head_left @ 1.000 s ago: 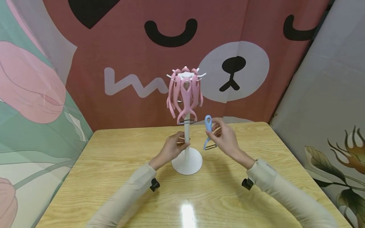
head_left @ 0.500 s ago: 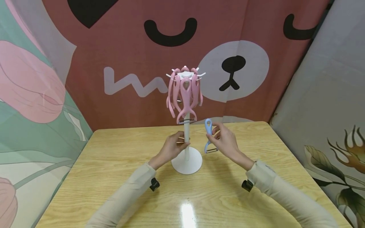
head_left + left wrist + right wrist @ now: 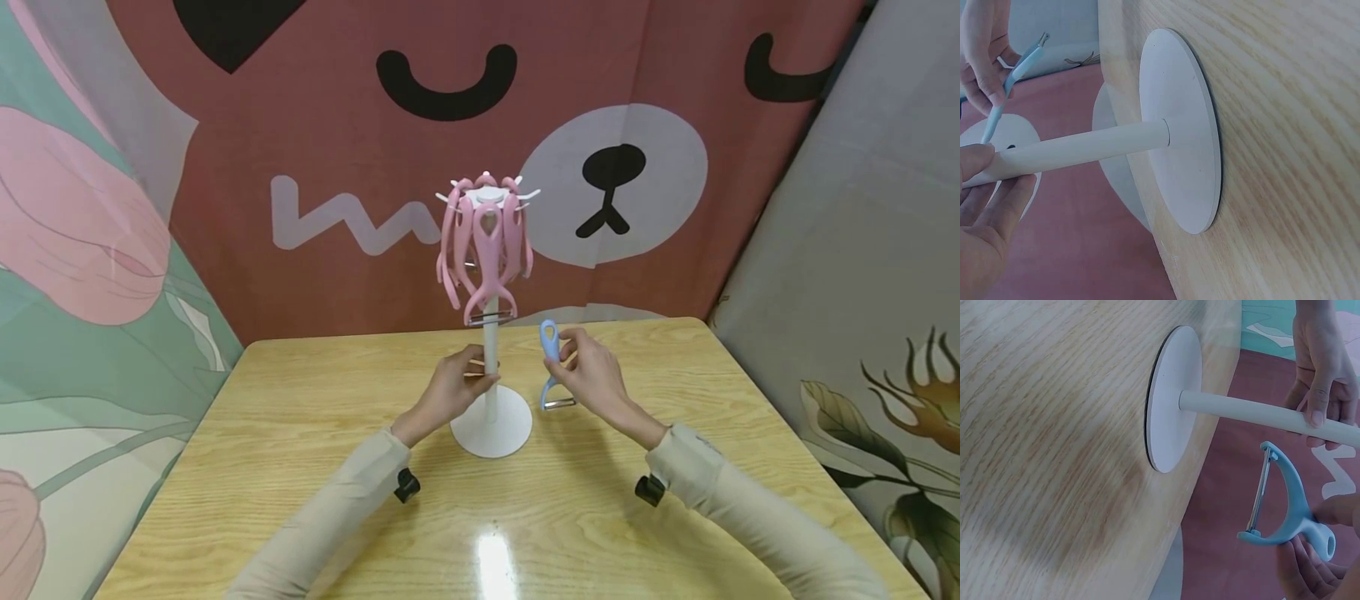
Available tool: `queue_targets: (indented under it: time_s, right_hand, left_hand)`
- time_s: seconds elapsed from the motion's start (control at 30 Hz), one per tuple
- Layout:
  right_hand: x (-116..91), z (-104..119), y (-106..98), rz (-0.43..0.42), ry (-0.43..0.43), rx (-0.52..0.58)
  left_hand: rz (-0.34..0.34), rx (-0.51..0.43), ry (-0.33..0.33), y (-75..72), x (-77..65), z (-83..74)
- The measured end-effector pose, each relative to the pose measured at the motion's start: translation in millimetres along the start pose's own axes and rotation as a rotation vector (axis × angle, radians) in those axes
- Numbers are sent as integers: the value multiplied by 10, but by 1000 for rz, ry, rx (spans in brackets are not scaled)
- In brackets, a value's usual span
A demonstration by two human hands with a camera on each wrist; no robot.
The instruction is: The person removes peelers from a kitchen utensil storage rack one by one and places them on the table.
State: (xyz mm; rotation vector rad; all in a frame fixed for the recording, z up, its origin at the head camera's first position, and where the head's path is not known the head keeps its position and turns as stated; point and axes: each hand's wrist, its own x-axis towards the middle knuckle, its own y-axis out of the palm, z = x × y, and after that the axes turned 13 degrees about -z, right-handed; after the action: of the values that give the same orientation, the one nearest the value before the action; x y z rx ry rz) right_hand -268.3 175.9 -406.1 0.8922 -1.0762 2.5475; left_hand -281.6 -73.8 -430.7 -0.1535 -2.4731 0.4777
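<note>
My left hand [image 3: 448,387] holds the white pole [image 3: 1097,147] of an upright stand between thumb and fingers, a little above its round base [image 3: 501,442]. To the right of the pole, my right hand [image 3: 592,375] pinches a blue peeler [image 3: 550,342] by its handle, apart from the stand. The peeler's looped handle end points up and its metal blade [image 3: 1259,490] is at the bottom, above the table. Several pink peelers [image 3: 489,250] hang from white hooks [image 3: 528,195] at the stand's top; some are partly hidden behind others.
The stand rests on a wooden table [image 3: 315,417]. Behind the table hangs a reddish cloth [image 3: 337,108] with a bear's face on it. Patterned curtains flank the table at the left [image 3: 90,250] and right [image 3: 840,250].
The right hand has lowered the blue peeler slightly, and its blade has turned a little. The left hand keeps its hold on the pole, and the pink peelers hang as before.
</note>
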Motion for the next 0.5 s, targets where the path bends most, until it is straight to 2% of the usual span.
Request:
queue_targets:
  time_s: [0.5]
  right_hand:
    - [-56,-62,65,75,23,-46]
  left_hand:
    - [-7,6,7,2,0,21]
